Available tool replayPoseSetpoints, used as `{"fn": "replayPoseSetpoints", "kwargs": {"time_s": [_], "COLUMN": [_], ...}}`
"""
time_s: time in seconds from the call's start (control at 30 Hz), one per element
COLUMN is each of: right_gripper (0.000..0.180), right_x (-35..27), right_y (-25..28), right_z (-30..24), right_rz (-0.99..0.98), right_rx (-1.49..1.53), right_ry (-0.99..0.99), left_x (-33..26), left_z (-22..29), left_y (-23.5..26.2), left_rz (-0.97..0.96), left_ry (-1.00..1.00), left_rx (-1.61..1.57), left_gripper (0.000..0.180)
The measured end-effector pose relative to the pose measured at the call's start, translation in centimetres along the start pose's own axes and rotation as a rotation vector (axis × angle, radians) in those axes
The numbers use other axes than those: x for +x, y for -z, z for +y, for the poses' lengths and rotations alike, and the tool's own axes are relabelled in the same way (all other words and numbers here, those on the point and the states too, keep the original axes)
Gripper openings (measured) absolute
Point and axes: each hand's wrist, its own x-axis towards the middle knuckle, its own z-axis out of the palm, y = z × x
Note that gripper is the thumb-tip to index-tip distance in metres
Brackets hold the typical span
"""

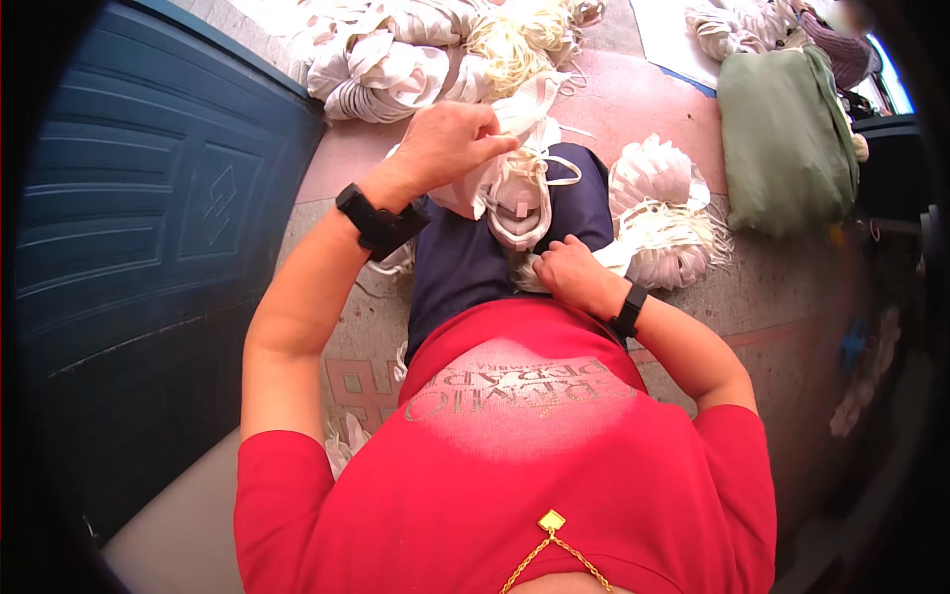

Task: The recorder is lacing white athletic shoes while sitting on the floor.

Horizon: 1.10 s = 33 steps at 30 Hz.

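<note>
I sit on the floor in a red shirt with dark blue trousers [465, 262]. My left hand [450, 144] is raised over my lap, its fingers closed on the top of a white cup-shaped mask [520, 203] with pale elastic straps. The mask hangs over my thigh. My right hand [566, 269] lies lower on my lap, fingers curled on the edge of more white masks at my right side. Both wrists wear black bands.
A stack of white masks [663, 213] with loose straps sits to the right of my leg. A larger heap of masks [435, 49] lies ahead. A blue panelled door [148, 218] is at the left, a green bag [787, 139] at the upper right.
</note>
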Motion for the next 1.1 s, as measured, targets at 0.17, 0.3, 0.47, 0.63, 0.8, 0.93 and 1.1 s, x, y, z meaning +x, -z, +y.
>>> {"fn": "replayPoseSetpoints", "kwargs": {"time_s": [0.17,0.3,0.47,0.63,0.8,0.93,1.1], "right_gripper": [0.007,0.006,0.004,0.022,0.034,0.027,0.020], "right_x": [-0.7,-0.9,-0.8,-0.4,-1.6,-2.4,-2.7], "right_y": [0.1,0.0,0.1,0.7,5.0,7.7,7.6], "right_z": [-0.1,-0.1,0.2,1.3,2.5,2.9,3.8], "right_rz": [0.017,-0.064,0.122,0.406,0.385,0.366,0.426], "right_rx": [-0.052,-0.035,0.134,0.963,1.589,1.706,1.752], "right_ry": [0.028,0.014,-0.089,-0.445,-0.725,-0.671,-0.581], "left_x": [-3.1,-7.4,-8.7,-7.7,-6.5,-6.5,-6.2], "left_z": [-8.4,-11.2,-9.7,-9.5,-8.3,-5.7,-4.3], "left_y": [-0.6,-5.1,-8.0,-8.5,-7.2,-6.9,-6.2], "left_rz": [0.000,-0.165,-0.127,-0.062,-0.185,-0.116,-0.318], "left_ry": [0.299,0.487,0.287,0.306,0.077,-0.121,0.264], "left_rx": [-0.937,-0.738,-0.745,-0.755,-0.380,-0.230,-0.827], "left_gripper": [0.043,0.056,0.053,0.051,0.052,0.041,0.033]}}
